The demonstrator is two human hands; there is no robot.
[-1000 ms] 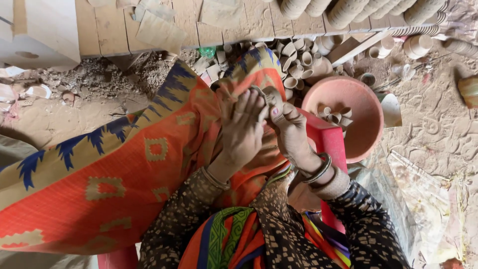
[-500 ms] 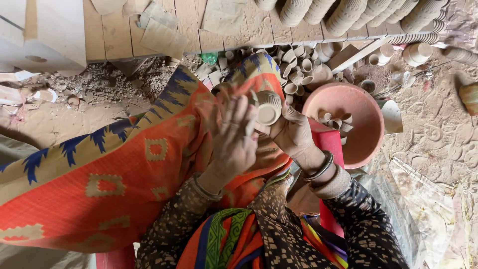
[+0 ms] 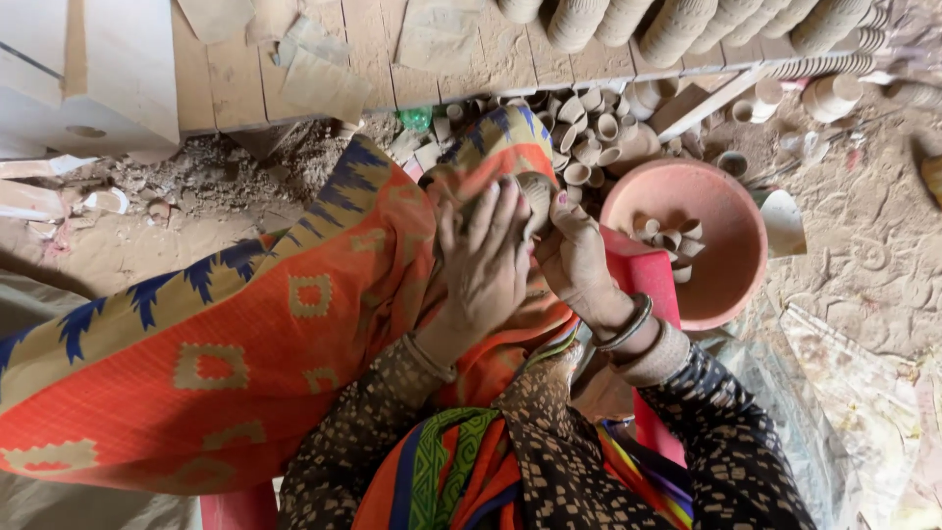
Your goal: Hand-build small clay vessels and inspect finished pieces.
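— What are the hands doing?

— The left hand (image 3: pixel 486 260) is wrapped with spread fingers around a small unfired brown clay cup (image 3: pixel 535 191), its palm laid over the cup's near side. The right hand (image 3: pixel 574 257) meets it from the right, fingertips pressed to the cup's rim, thumb tucked in; it wears metal bangles (image 3: pixel 628 324) at the wrist. Both hands are closed on the cup.

— And where is the cup?

— Held up over the lap, above the orange patterned cloth with blue zigzag border (image 3: pixel 226 344) that drapes the knees to the left.

— What lies around?

— Just right of the hands stands a round terracotta-pink basin (image 3: pixel 731 280) with a few small clay cups (image 3: pixel 669 236) in it. Farther off, a loose heap of the same cups (image 3: pixel 594 132) lies on the dusty ground, and beyond it rows of stacked cups (image 3: pixel 677 20) line the far edge. Far left is a pale wooden box (image 3: pixel 108 69) beside rubble.
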